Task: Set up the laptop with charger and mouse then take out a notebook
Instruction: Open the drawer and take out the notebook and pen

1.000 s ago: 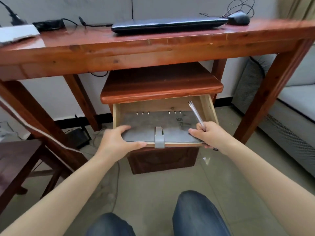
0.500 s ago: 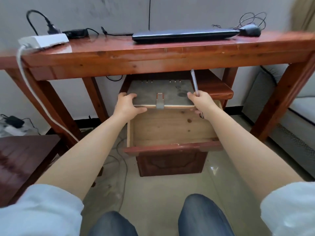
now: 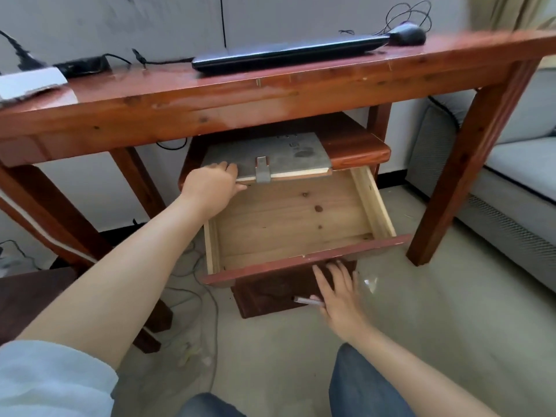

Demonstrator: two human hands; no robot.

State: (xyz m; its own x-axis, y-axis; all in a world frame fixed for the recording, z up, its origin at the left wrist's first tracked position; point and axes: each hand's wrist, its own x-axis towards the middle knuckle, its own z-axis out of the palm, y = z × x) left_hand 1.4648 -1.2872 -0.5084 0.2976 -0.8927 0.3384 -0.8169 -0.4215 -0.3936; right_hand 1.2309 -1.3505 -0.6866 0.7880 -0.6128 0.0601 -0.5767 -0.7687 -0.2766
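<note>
A grey notebook (image 3: 270, 155) with a strap clasp lies on top of the small wooden cabinet (image 3: 358, 149) under the desk. My left hand (image 3: 210, 185) grips its near left corner. My right hand (image 3: 337, 293) is low, fingers spread against the front panel of the open, empty drawer (image 3: 301, 260), with a silver pen (image 3: 307, 300) tucked under the thumb. A shut black laptop (image 3: 288, 52) lies on the desk (image 3: 240, 94), a black mouse (image 3: 407, 34) with tangled cable at its right end and a black charger brick (image 3: 84, 66) to its left.
A white power strip (image 3: 30, 82) sits at the desk's left edge. A grey sofa (image 3: 496, 164) stands to the right, beyond the desk leg (image 3: 469, 158). A dark stool (image 3: 30, 296) is at the left. Cables lie on the floor (image 3: 192, 296). My knees show at the bottom.
The notebook has gone from above the drawer onto the cabinet top. My right hand has let go of it and dropped to the drawer front, pen still in it.
</note>
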